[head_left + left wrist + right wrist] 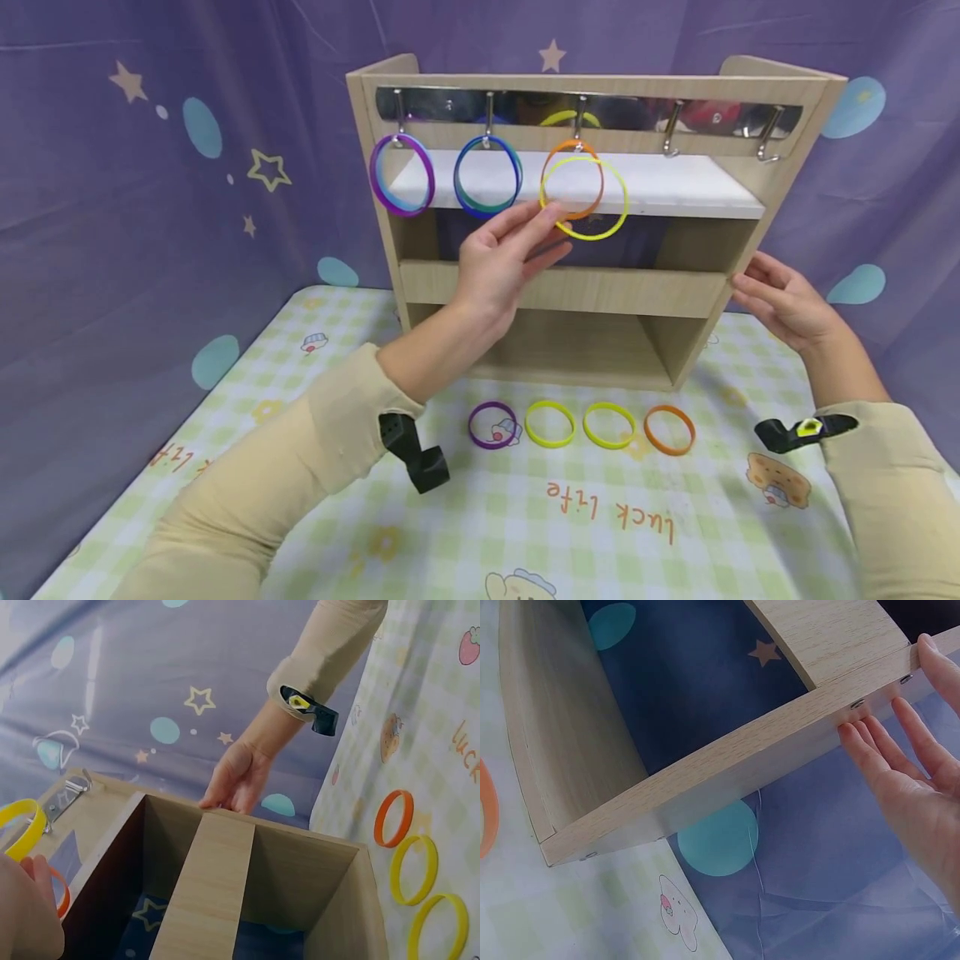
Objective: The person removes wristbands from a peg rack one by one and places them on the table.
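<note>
My left hand (495, 265) pinches a thin yellow silicone wristband (626, 204) at its lower left. In the head view that band overlaps an orange wristband (602, 179) hanging from the middle hook (581, 117) of a small wooden shelf unit (637, 290). A blue wristband (457, 179), with a green one behind it, hangs on the hook to the left. Leftmost hangs a purple wristband (374, 179) with a light blue one. My right hand (791, 304) touches the unit's right side panel; in the right wrist view its fingers (870, 754) lie extended against the panel.
Before the unit, a purple band (471, 429), two yellow bands (528, 429) and an orange band (693, 433) lie in a row on the checked tablecloth (450, 533). Two bare hooks (672, 129) are at the right. A patterned purple curtain (225, 67) stands behind and left.
</note>
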The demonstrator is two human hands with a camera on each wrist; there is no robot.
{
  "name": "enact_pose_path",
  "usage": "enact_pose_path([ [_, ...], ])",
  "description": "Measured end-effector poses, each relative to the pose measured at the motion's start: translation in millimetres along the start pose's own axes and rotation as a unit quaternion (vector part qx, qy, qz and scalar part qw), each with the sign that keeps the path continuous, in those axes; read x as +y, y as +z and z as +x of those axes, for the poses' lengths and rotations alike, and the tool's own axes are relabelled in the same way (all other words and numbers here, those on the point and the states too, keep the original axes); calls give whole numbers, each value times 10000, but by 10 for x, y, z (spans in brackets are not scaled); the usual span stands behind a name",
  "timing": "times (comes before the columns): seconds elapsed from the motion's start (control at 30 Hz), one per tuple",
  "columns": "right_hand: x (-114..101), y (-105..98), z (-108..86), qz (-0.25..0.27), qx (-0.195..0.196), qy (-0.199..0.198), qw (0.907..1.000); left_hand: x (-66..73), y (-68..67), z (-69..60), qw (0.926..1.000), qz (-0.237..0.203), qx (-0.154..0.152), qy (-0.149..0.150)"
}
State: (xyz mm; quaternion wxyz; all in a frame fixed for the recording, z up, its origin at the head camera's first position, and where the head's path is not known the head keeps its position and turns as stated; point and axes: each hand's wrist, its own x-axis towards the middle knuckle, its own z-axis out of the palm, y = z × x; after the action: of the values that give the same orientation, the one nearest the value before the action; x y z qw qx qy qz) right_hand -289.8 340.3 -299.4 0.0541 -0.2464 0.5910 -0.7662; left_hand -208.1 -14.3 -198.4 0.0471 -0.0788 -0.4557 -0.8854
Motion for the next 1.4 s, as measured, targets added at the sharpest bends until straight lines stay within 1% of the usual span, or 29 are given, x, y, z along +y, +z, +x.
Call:
enact_pose_path([
  [0.17,-8,0,0,-17,7,31,10000,4,-119,-24,9996,236,78,-127],
  [0.33,-22,3,7,-20,-91,5,10000,-18,-275,-43,9988,298,91,-365],
  [0.43,-29,5,12,-50,-109,-1,9999,-27,-388,-48,9977,330,114,-582],
  [0.6,-36,4,6,-38,-46,28,10000,-15,-604,-35,9917,685,182,-1072],
  [0.73,-38,7,6,-85,-40,28,10000,6,-784,-21,9830,1060,229,-1479],
  [0.87,-49,16,20,-46,-128,-40,9999,18,-975,-31,9718,1508,219,-1798],
  [0.97,-57,28,32,29,-185,-64,9998,14,-1128,-53,9641,1714,229,-2016],
  [1.03,-60,32,34,55,-167,-33,9998,1,-1235,-65,9589,1805,235,-2177],
  [1.17,-51,23,16,-69,-79,70,9999,-51,-1457,-89,9478,2042,209,-2440],
  [1.3,-30,7,-19,-226,-5,198,9995,-112,-1673,-129,9361,2309,156,-2650],
  [1.4,-16,1,-35,-291,29,224,9993,-146,-1810,-151,9274,2512,85,-2769],
])
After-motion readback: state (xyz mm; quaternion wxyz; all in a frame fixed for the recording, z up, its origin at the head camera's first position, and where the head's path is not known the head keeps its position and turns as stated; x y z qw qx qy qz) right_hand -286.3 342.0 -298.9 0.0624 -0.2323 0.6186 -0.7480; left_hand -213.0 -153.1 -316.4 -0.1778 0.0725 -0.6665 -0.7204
